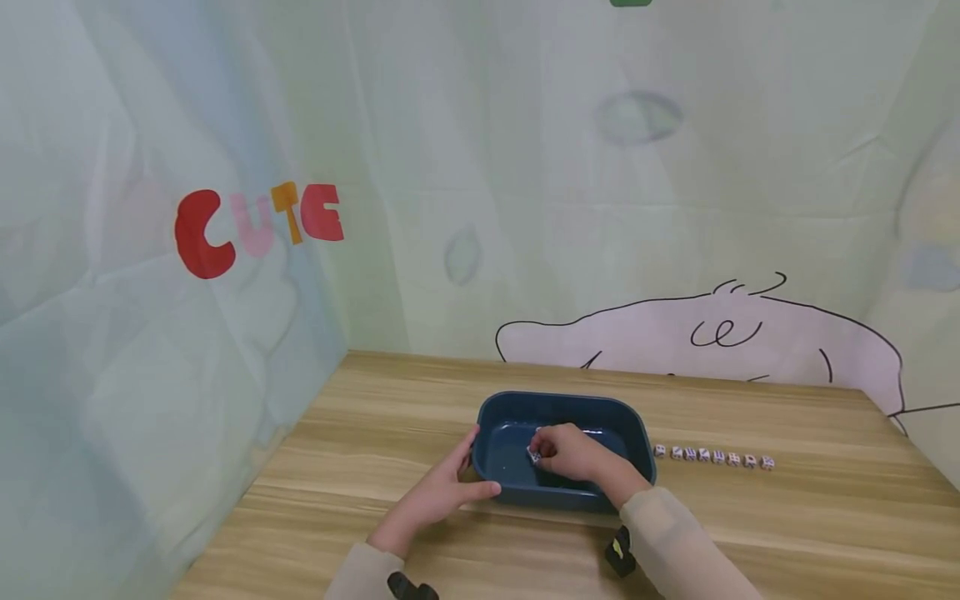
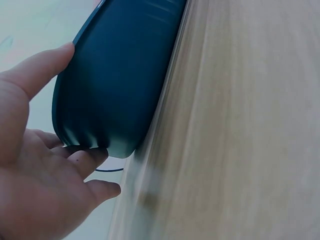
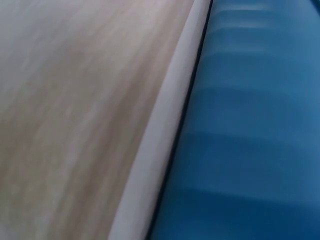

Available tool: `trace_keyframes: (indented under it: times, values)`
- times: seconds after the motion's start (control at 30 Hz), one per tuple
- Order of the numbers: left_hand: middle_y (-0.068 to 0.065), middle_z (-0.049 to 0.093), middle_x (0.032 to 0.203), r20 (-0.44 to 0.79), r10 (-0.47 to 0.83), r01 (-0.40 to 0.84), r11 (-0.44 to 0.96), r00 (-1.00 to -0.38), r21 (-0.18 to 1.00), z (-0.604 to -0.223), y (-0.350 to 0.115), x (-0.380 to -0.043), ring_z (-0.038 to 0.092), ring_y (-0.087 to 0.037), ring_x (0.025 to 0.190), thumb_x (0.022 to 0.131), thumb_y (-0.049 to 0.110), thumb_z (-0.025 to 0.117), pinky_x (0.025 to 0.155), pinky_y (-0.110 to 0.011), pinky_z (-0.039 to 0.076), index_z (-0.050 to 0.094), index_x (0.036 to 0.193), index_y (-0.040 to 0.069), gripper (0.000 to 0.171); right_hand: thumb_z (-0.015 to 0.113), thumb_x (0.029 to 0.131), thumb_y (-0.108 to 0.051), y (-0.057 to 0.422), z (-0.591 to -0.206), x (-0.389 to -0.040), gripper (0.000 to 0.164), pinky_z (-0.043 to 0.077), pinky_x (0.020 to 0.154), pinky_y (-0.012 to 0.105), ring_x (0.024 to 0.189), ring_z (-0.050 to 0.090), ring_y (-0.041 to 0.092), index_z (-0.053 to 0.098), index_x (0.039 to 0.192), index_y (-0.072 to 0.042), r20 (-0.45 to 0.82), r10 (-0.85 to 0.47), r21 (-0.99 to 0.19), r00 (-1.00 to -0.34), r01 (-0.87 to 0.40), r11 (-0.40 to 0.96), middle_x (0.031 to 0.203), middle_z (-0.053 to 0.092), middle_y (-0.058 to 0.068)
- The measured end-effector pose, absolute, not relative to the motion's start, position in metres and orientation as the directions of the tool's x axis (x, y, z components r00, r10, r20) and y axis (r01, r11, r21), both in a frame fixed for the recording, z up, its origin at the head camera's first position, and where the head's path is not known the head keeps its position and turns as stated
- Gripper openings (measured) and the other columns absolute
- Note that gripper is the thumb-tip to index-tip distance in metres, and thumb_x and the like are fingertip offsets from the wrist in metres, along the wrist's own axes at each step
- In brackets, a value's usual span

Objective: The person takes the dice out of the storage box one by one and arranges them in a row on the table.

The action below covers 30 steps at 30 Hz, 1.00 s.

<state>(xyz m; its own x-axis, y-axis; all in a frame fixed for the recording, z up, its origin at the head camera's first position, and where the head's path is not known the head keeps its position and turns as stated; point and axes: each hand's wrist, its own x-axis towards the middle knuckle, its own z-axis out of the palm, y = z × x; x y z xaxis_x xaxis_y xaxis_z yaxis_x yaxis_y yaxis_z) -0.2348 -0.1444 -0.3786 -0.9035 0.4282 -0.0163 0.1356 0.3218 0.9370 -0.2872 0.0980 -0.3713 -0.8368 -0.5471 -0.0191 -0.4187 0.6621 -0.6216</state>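
- Left hand (image 1: 441, 487): your grip is engaged on the bin (image 1: 555, 497), at its left end. Your thumb lies on the near left corner, and your other fingers bear against the end wall (the left wrist view shows the thumb on the rim and fingers curled against the end).
- Right hand (image 1: 573, 454): you reach over the near right part of the rim and down into the bin. Your bent thumb and fingers pinch a die (image 1: 533, 455) (whether it is lifted clear of the floor, you cannot tell).
- Bin: dark blue, rectangular with rounded corners; it stands upright on the table (image 1: 375, 417). Your pinched die is inside, left of the middle.
- Dice row (image 1: 704, 455): you have eight small white dice with dark markings on the table, just right of the bin. They run rightward in a nearly straight line (the leftmost is close to the bin wall).
- Wrists: your pale sleeves (image 1: 678, 537) cover both forearms, with black devices (image 1: 621, 552) at the wrists.
- Surroundings: you face a pale printed cloth (image 1: 480, 167) behind the table; coloured letters (image 1: 206, 234) spell CUTE at left, and a pink cartoon figure (image 1: 637, 337) is behind the dice.
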Motion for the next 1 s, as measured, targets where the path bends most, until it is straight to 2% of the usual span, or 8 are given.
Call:
trace_keyframes:
  times: [1.0]
  values:
    - [-0.020, 0.013, 0.159, -0.034, 0.426, 0.119, 0.328, -0.904, 0.937, -0.3766, -0.1439, -0.2348, 0.019, -0.039, 0.144, 0.088, 0.025, 0.072, 0.114, -0.055, 0.020, 0.010, 0.155, 0.007, 0.094, 0.068, 0.085, -0.001, 0.0976, -0.3684, -0.2849, 0.008, 0.050, 0.069, 0.032, 0.072, 0.053, 0.014, 0.065, 0.089, -0.006, -0.014, -0.532, -0.566, -0.847, -0.432, 0.702, 0.077, 0.059, 0.000]
